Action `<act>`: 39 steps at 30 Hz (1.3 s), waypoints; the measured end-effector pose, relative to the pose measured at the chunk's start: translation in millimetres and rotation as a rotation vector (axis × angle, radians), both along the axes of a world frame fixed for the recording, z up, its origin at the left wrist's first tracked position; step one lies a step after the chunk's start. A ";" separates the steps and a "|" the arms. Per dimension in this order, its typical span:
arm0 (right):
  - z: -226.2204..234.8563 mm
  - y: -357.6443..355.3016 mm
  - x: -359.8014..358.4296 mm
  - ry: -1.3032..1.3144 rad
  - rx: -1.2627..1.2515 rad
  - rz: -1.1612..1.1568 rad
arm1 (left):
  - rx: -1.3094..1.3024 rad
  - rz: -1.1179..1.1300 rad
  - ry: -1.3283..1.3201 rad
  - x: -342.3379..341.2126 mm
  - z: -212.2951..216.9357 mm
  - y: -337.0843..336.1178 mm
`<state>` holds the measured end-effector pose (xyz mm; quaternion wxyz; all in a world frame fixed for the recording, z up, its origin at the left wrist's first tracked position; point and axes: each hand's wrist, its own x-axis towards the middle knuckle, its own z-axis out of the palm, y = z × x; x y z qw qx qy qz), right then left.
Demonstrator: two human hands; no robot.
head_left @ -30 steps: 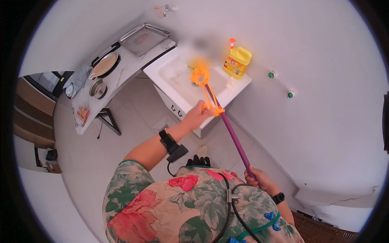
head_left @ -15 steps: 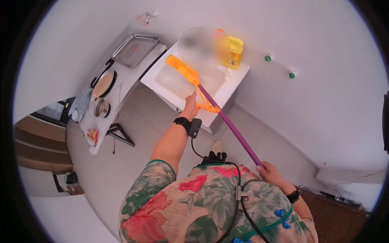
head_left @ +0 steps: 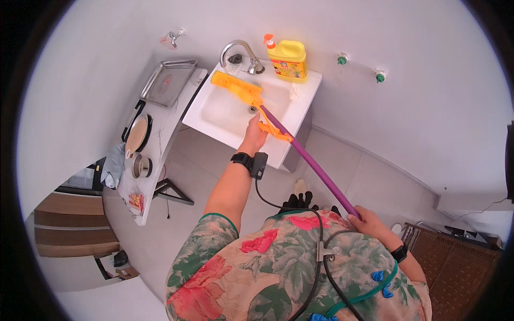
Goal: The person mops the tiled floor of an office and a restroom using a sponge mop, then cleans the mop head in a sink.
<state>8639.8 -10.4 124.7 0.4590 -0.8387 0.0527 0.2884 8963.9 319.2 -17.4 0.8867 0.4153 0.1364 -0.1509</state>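
Note:
A sponge mop with an orange head and a purple handle slants across the view. Its head lies over the basin of a white sink. My left hand is closed at the mop's orange lever, just below the head; some fingers are hidden. Near the handle's lower end, my right hand wraps round the purple pole, close to my body.
A chrome tap arches over the sink's back, beside a yellow pump jug. Left of the sink, a table holds a metal tray, a round pan and a small pot. Capped green pipe ends jut from the wall.
The view has shifted a little, and the tap, blurred over before, now shows clearly. Both hands keep their places on the mop, whose head stays over the basin.

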 end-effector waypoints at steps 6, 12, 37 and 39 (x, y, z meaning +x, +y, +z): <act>-6.6 0.0 4.0 0.018 0.059 -0.020 | 0.131 0.071 0.023 -7.5 22.9 -2.8; -9.8 -0.5 4.6 -0.018 0.037 0.022 | 0.063 0.061 0.038 -15.1 15.4 12.1; -14.5 -14.2 -7.5 0.174 0.289 -0.028 | 0.175 0.027 -0.028 -40.8 16.1 4.5; -14.0 -15.1 -0.8 0.256 0.371 -0.039 | 0.308 0.057 -0.014 -41.3 21.3 5.9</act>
